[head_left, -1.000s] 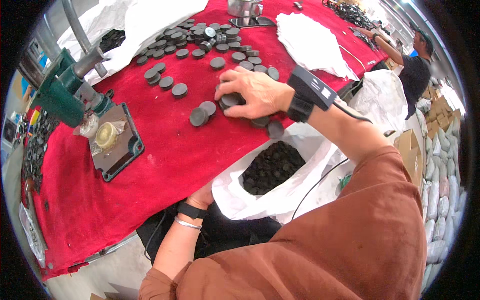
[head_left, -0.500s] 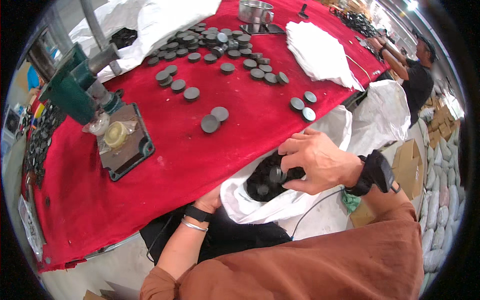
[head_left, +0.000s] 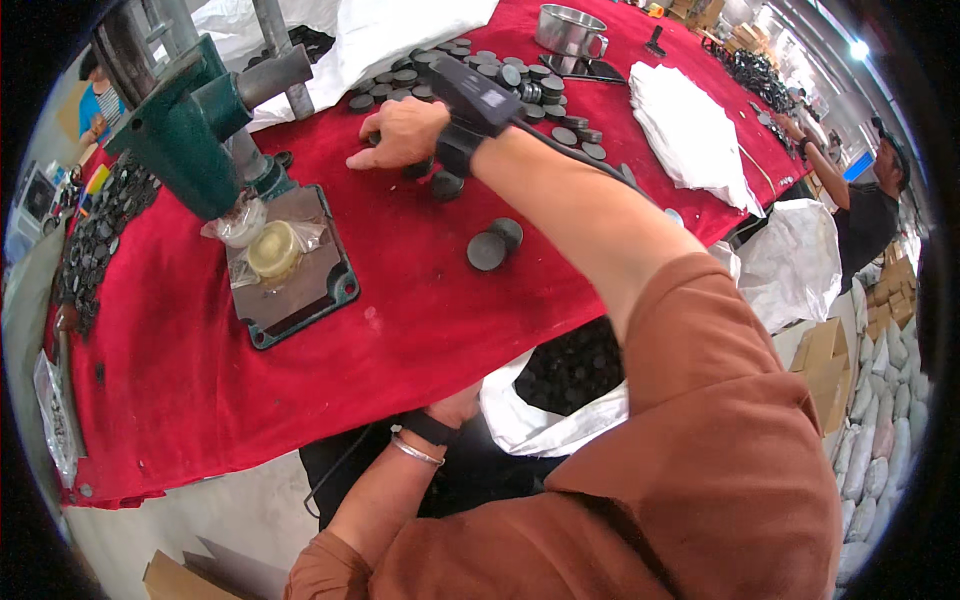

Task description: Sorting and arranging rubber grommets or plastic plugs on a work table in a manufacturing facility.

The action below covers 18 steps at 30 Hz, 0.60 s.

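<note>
My right hand [head_left: 408, 135] reaches across the red-covered table to the near left edge of a spread of dark grey round discs [head_left: 405, 78]. Its thumb and fingertips stand apart, with no disc visible between them. Two discs [head_left: 447, 185] lie just under and beside the palm. Nearer the table's front edge, another pair of discs [head_left: 487, 251] leans together. At the front edge, my left hand [head_left: 458, 405] rests against the side of an open white sack [head_left: 520, 425]; its fingers are hidden. Many dark discs [head_left: 570, 370] fill the sack.
A green hand press [head_left: 180, 130] with a yellowish round die [head_left: 273, 250] stands on the left. Behind are a metal cup [head_left: 568, 32] and a white folded sack [head_left: 690, 135]. Small black parts [head_left: 100, 235] heap at the far left. Another person [head_left: 865, 215] works at far right.
My right hand has left the sack and moved up and left to the discs on the table. My left hand stays by the sack. The view has shifted slightly.
</note>
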Each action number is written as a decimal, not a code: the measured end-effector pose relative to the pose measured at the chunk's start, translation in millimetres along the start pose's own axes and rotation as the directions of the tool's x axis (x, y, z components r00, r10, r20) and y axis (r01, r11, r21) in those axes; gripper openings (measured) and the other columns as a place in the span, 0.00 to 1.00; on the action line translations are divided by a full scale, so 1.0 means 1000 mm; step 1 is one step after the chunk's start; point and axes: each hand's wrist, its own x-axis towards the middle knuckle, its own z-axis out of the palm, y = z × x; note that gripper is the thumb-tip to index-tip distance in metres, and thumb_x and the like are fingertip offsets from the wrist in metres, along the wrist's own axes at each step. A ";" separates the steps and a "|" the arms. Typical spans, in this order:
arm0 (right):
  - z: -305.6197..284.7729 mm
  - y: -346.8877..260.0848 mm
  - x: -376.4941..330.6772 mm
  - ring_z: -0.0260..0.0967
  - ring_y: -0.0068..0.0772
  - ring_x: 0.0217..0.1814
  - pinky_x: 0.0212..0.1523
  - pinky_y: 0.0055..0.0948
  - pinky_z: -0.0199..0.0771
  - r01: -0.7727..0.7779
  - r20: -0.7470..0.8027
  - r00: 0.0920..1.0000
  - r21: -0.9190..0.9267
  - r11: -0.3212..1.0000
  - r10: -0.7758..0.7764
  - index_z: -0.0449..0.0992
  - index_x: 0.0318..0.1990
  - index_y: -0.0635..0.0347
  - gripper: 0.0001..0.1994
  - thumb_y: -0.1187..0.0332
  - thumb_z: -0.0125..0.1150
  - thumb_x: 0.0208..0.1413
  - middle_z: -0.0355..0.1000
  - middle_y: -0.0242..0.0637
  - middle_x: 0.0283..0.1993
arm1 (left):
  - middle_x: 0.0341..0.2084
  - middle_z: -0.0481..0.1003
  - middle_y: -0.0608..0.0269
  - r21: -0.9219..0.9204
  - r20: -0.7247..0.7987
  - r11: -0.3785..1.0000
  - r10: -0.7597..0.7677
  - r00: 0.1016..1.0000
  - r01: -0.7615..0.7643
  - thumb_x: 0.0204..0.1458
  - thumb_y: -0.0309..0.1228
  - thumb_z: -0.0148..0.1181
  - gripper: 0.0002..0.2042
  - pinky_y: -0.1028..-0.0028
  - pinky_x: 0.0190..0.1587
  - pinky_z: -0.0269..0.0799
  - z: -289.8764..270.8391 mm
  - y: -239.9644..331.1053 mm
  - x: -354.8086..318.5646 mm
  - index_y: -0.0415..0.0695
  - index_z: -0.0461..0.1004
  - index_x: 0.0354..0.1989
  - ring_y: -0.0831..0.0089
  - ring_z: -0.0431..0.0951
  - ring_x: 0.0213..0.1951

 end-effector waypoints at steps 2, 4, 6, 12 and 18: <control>0.002 -0.003 -0.029 0.67 0.51 0.59 0.58 0.47 0.68 0.049 0.055 0.997 0.118 0.992 -0.056 0.77 0.53 0.50 0.30 0.39 0.61 0.49 0.70 0.45 0.56 | 0.60 0.67 0.54 -0.045 -0.002 0.999 0.004 1.000 -0.004 0.65 0.36 0.46 0.21 0.63 0.64 0.62 -0.003 -0.003 -0.002 0.39 0.62 0.63 0.62 0.68 0.59; 0.011 -0.004 -0.069 0.65 0.49 0.60 0.56 0.50 0.68 0.173 -0.059 0.983 0.036 0.984 -0.171 0.78 0.50 0.50 0.26 0.43 0.61 0.50 0.69 0.43 0.57 | 0.61 0.66 0.54 -0.086 0.005 0.996 0.018 1.000 -0.017 0.65 0.37 0.45 0.21 0.63 0.63 0.63 -0.003 -0.004 -0.004 0.39 0.62 0.63 0.62 0.68 0.59; 0.018 -0.012 -0.113 0.64 0.47 0.60 0.54 0.50 0.67 0.219 -0.114 0.969 -0.033 0.975 -0.221 0.77 0.48 0.52 0.21 0.50 0.61 0.52 0.68 0.42 0.57 | 0.61 0.66 0.55 -0.201 0.079 0.979 0.001 0.997 0.015 0.65 0.40 0.45 0.22 0.63 0.64 0.62 -0.002 -0.010 -0.003 0.40 0.63 0.63 0.63 0.68 0.59; 0.023 0.006 -0.236 0.63 0.47 0.56 0.51 0.47 0.65 0.232 -0.248 0.946 0.077 0.970 -0.207 0.76 0.43 0.53 0.14 0.64 0.65 0.48 0.67 0.40 0.52 | 0.56 0.71 0.58 -0.923 0.258 0.234 -0.215 0.942 0.306 0.62 0.35 0.51 0.20 0.64 0.60 0.65 -0.001 0.059 0.018 0.41 0.66 0.60 0.62 0.71 0.55; 0.006 0.014 -0.319 0.62 0.46 0.56 0.51 0.45 0.62 0.194 -0.180 0.968 0.103 0.975 -0.174 0.77 0.41 0.53 0.16 0.65 0.70 0.42 0.67 0.40 0.53 | 0.56 0.69 0.59 -0.878 0.322 0.283 -0.249 0.914 0.386 0.64 0.37 0.49 0.20 0.65 0.61 0.65 -0.010 0.074 0.019 0.40 0.65 0.60 0.66 0.70 0.56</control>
